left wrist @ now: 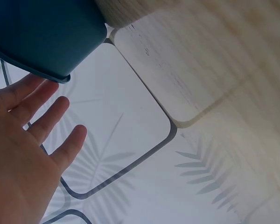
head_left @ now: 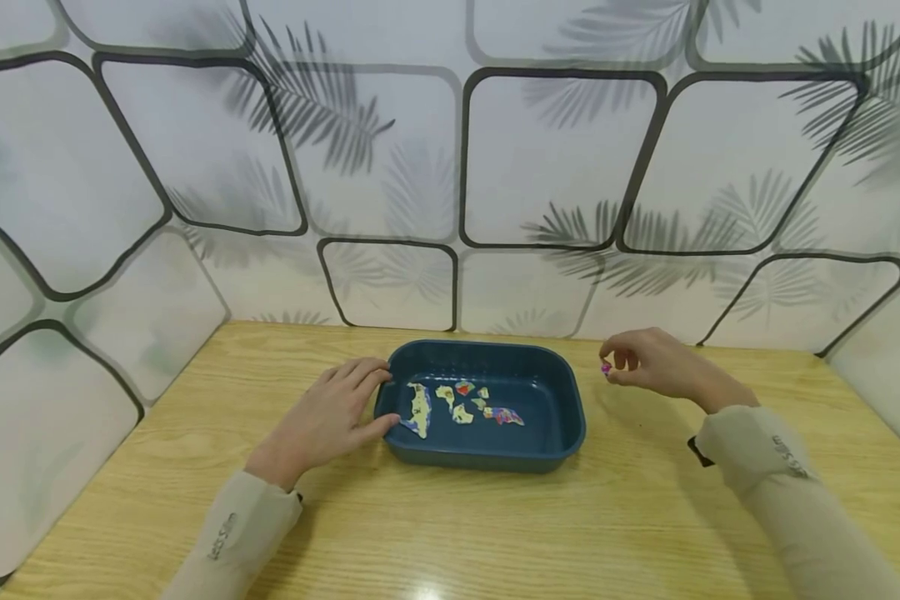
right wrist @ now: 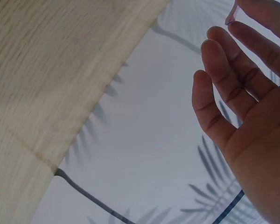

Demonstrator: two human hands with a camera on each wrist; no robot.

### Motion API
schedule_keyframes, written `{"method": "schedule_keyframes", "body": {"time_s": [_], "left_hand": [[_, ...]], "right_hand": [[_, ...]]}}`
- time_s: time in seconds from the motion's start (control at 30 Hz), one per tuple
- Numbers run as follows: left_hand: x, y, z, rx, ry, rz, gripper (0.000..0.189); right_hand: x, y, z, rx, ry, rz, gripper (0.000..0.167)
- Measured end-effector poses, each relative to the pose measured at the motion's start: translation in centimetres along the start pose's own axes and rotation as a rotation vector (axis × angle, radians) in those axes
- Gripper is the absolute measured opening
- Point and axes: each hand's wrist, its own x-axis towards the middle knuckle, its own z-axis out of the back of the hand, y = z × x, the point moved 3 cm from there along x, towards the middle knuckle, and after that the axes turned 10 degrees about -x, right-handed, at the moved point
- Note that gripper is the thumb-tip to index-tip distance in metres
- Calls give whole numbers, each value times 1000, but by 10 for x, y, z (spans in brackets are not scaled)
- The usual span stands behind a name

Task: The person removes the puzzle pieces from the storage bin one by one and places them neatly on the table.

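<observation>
A dark blue rectangular basin (head_left: 480,457) stands on the table, with several scraps with ragged edges, cream with coloured patches, lying on its bottom. The largest is a long cream-and-blue scrap (head_left: 420,408) at the left end; a purple-and-red scrap (head_left: 504,415) lies right of the middle. My left hand (head_left: 326,417) touches the basin's left rim with fingertips and thumb, its fingers nearly straight and spread. To the right of the basin, my right hand (head_left: 648,362) pinches a small pink-purple scrap (head_left: 606,367) between thumb and fingertips, its other fingers bent loosely.
The wooden table (head_left: 450,533) meets a wall (head_left: 555,158) with a dark-outlined block and leaf pattern close behind the basin. Side walls rise at the left and right.
</observation>
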Motion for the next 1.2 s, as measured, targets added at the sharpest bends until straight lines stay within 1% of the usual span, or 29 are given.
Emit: {"method": "schedule_keyframes", "body": {"time_s": [0.17, 0.23, 0.43, 0.6, 0.83, 1.2], "left_hand": [[-2, -1, 1, 11, 51, 27, 67], [-2, -1, 2, 13, 58, 31, 67], [-2, 0, 1, 5, 50, 33, 68], [-3, -1, 1, 2, 39, 13, 67], [-3, 0, 1, -7, 30, 13, 64], [-3, 1, -1, -96, 23, 29, 66]], "right_hand": [[-1, -7, -3, -3, 9, -16, 19], [-1, -11, -6, -3, 19, -21, 19], [-2, -23, -17, -41, 59, -24, 19], [-3, -26, -23, -56, 78, -20, 16], [-4, -30, -33, -31, 98, -35, 14], [-8, -35, -42, -18, 124, -45, 11]]}}
